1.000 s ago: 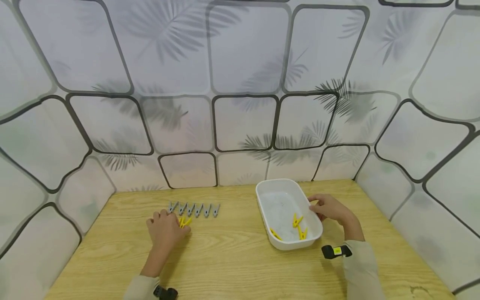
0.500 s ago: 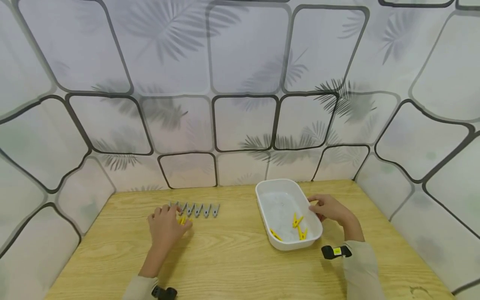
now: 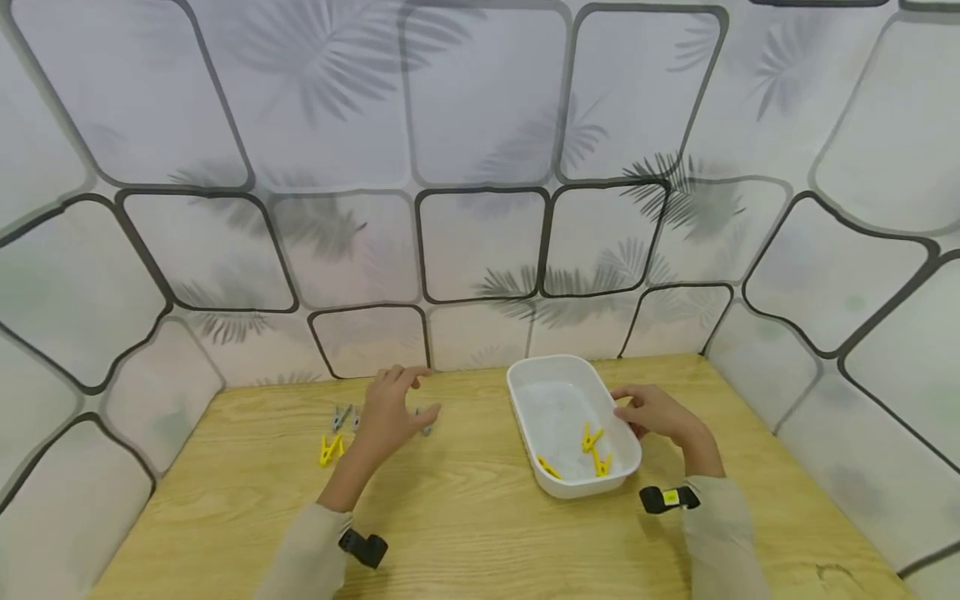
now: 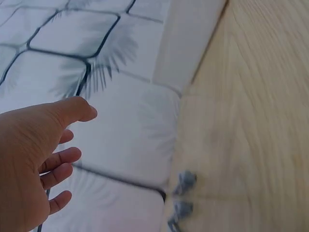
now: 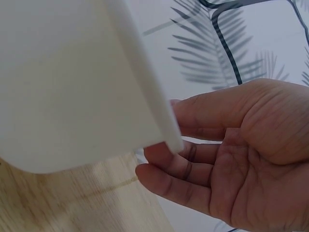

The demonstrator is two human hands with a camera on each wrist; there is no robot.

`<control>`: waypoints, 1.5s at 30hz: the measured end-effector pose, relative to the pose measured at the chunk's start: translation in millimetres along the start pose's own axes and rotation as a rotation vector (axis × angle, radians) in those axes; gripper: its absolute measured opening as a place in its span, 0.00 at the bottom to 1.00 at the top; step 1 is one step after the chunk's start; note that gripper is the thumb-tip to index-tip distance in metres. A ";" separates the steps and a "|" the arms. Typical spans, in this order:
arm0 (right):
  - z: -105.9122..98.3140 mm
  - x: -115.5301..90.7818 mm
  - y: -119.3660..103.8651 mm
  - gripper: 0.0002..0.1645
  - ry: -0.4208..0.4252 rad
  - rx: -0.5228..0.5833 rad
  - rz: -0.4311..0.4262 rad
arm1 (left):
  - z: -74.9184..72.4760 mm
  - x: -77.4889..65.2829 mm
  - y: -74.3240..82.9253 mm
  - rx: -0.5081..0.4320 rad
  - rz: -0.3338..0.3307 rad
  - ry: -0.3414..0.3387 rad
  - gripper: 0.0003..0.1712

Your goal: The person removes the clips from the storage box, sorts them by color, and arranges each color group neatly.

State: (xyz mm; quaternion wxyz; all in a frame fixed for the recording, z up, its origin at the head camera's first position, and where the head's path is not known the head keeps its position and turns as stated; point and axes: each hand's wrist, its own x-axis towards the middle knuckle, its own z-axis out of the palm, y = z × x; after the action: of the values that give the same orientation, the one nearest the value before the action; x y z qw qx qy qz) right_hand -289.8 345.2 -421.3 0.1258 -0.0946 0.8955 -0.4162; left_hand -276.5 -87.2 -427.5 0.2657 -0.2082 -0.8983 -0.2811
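Note:
My left hand (image 3: 390, 417) is raised over the row of grey clothespins (image 3: 341, 417), thumb and fingers apart with nothing between them. It covers the middle of that row in the head view. Two grey clothespins (image 4: 183, 195) show blurred below the hand in the left wrist view. A yellow clothespin (image 3: 331, 450) lies on the table just in front of the row's left end. At the right, my right hand (image 3: 656, 414) holds the side rim of a white plastic tub (image 3: 522, 421), the fingers curled under its edge (image 5: 159, 116). Several yellow clothespins (image 3: 592, 437) lie in the tub's near end.
The light wood table (image 3: 465, 533) ends at a patterned wall covering (image 3: 480, 250) at the back. The same covering closes off the left and right sides. A black wrist camera (image 3: 363, 548) sits on the left sleeve and another (image 3: 667, 499) on the right.
My left hand has left the yellow clothespin and moved right and up, its fingers spread wider. The yellow clothespin now lies uncovered. My right hand keeps its hold on the tub.

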 end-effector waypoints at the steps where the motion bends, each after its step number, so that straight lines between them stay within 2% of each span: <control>1: 0.4 0.9 -0.3 0.25 -0.002 -0.003 -0.004 | 3.9 5.8 5.7 -0.008 0.023 -0.013 0.29; 5: 3.1 4.9 -1.3 0.26 -0.008 0.004 -0.006 | 22.6 27.0 31.5 -0.064 0.112 -0.091 0.28; 10: 5.7 7.8 -0.9 0.25 -0.016 0.009 -0.003 | 52.5 48.5 68.2 -0.137 0.197 -0.255 0.27; 14: 5.9 9.1 -1.3 0.24 -0.014 0.011 -0.011 | 77.8 60.9 94.5 -0.157 0.209 -0.387 0.27; 18: 4.8 9.9 -1.9 0.23 -0.009 0.011 -0.023 | 102.4 67.3 112.5 -0.180 0.156 -0.529 0.29; 23: 3.3 10.6 -1.7 0.23 -0.008 0.009 -0.034 | 133.0 67.8 122.1 -0.131 0.082 -0.657 0.34; 29: 2.6 7.9 -1.9 0.24 -0.006 0.021 -0.028 | 157.1 67.4 126.4 -0.024 0.062 -0.728 0.38; 39: -1.3 7.4 1.3 0.24 -0.009 0.020 -0.015 | 167.1 71.3 133.4 -0.022 0.036 -0.787 0.37; 45: -3.5 4.2 4.3 0.23 -0.004 0.022 -0.004 | 169.7 74.6 136.7 0.024 0.072 -0.827 0.33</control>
State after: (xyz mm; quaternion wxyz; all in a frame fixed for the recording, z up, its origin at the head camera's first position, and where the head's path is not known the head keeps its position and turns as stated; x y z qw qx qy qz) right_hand -295.2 349.3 -423.1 0.1278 -0.0957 0.8905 -0.4261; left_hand -323.7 137.3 -448.1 -0.1054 -0.3316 -0.9248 -0.1540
